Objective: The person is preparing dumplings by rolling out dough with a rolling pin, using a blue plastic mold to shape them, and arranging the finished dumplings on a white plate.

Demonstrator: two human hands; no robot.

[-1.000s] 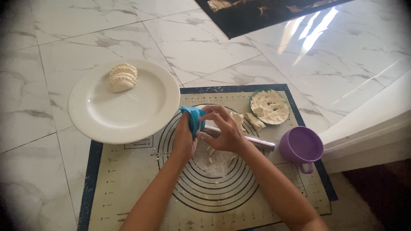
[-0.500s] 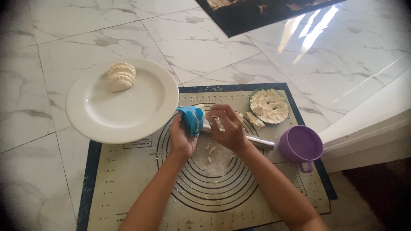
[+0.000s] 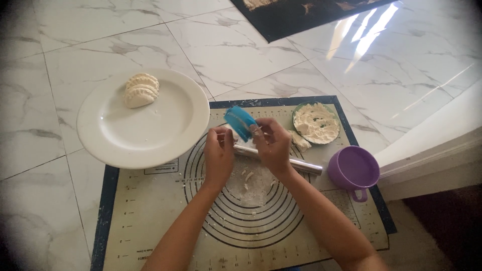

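Hands meet above the ringed baking mat (image 3: 150, 221) on the marble floor (image 3: 65, 60): left hand (image 3: 219, 156) and right hand (image 3: 272, 145) both pinch a blue dumpling press (image 3: 240, 122), held over a metal rolling pin (image 3: 301, 165). White plate (image 3: 150, 135) with two folded dumplings (image 3: 141, 90) lies left; flour dish (image 3: 316, 122) and purple cup (image 3: 353, 168) lie right.

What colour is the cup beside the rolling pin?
Purple; the cup shows clearly in the head view, right of the rolling pin.
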